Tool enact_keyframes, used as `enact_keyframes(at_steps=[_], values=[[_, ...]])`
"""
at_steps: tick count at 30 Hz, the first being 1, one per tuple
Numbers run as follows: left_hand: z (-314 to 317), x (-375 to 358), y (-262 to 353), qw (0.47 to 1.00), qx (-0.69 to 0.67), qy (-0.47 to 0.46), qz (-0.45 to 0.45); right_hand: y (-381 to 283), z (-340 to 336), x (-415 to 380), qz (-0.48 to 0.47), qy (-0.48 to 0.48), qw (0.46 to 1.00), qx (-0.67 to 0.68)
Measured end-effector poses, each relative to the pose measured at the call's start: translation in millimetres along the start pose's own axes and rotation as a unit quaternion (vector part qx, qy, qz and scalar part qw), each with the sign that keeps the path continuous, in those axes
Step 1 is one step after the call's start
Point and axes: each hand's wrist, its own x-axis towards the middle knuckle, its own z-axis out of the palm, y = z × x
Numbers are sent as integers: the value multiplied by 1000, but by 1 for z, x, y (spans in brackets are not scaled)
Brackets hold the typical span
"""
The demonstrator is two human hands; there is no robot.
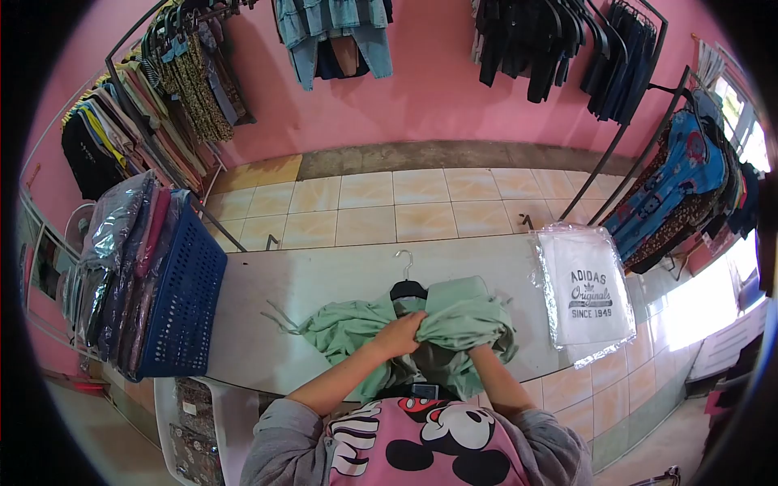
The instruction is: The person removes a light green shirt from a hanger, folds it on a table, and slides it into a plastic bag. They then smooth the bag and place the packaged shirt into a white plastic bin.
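A green garment [454, 324] on a black hanger [408, 287] is gripped by the left hand [403, 334], fingers pinching cloth; the right hand is buried at 3 o'clock, its fingers unseen.

Left hand [401, 334] grips green garment [454, 324] on hanger [408, 285]; right hand seemingly buried inside.

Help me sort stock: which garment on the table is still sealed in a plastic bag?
The white Adidas Originals shirt at the table's right end, lying flat in clear plastic. The mint green garment on the black hanger is unbagged, bunched in both hands.
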Motion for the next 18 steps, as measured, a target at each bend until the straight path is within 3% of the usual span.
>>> enact_keyframes(at_steps=[11,18], values=[[3,-4,6,996,42,-72,-16,16,-52,27,23,-9,1000,-4],[7,-8,5,999,20,-31,0,30,-93,11,37,-26,999,7]])
